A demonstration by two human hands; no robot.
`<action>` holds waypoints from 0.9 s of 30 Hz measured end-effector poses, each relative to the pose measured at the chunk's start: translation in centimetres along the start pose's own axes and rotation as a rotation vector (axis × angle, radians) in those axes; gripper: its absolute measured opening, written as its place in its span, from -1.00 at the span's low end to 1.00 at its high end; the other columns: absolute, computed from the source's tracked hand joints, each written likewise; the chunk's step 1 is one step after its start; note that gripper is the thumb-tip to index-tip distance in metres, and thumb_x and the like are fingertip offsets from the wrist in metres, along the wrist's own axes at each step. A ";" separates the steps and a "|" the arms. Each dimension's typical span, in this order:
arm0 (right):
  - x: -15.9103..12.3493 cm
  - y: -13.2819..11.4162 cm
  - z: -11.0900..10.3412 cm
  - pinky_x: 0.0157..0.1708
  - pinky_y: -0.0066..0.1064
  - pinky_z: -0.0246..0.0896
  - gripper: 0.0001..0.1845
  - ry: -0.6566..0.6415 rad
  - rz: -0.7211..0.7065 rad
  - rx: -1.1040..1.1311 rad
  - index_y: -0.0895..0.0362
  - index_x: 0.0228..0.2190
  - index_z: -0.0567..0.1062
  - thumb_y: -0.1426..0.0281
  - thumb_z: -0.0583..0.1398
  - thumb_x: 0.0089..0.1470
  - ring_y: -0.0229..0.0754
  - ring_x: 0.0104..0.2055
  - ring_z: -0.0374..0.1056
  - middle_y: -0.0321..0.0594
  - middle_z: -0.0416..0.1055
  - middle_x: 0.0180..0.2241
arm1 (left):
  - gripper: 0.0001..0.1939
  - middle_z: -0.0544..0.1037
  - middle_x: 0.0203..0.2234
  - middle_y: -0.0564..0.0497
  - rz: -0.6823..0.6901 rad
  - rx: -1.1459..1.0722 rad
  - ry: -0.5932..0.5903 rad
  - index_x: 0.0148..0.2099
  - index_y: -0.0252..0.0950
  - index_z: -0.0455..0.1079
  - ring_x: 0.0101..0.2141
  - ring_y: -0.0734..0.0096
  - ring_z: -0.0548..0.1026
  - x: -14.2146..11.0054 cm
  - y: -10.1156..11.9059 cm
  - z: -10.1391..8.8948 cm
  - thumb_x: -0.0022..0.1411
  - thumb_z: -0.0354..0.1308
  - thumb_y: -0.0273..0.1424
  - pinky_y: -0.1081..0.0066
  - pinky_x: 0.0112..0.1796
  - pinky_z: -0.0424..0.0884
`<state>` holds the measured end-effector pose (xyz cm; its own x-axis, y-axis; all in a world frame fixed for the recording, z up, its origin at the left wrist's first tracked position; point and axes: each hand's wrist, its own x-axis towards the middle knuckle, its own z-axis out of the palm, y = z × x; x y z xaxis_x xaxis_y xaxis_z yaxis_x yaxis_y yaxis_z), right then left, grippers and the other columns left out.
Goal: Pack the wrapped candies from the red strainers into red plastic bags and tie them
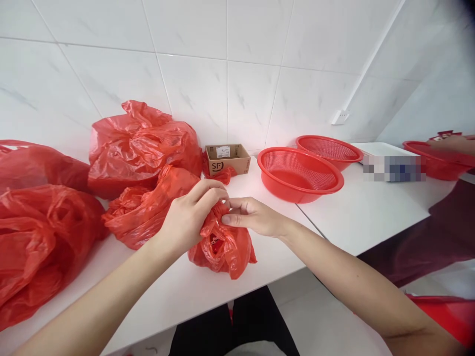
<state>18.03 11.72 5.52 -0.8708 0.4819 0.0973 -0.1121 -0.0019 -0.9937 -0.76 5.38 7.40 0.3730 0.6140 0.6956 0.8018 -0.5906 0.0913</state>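
A small red plastic bag (222,249) sits near the front edge of the white table (352,217). My left hand (189,215) pinches the top of this bag from the left, fingers curled. My right hand (254,216) pinches the same top from the right, thumb and fingers pressed together. Both hands meet above the bag's tied mouth. Another crumpled red bag (143,210) lies just behind my left hand.
Larger red bags lie at the left (40,237) and against the tiled wall (141,146). A small cardboard box (227,158) stands at the back. Two red mesh baskets (299,173) sit to the right. Another person's hand (451,143) rests on a third basket at far right.
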 end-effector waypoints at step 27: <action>2.3 2.0 -2.0 -0.21 -0.38 0.30 -0.89 0.672 -0.368 -0.425 0.09 -0.28 0.36 0.31 0.10 0.20 -0.26 -0.28 0.38 -0.28 0.42 -0.33 | -0.60 0.58 -0.13 -0.12 -0.882 -1.319 0.022 -0.03 -0.28 0.49 -0.01 0.19 0.49 -1.9 0.0 5.5 0.31 0.06 -0.11 0.21 0.06 0.33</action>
<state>16.74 14.54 3.69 -0.3330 0.8024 0.4952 -0.0261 0.5171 -0.8555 1.04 7.06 2.15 0.0134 0.9948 0.1006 -0.2020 -0.0958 0.9747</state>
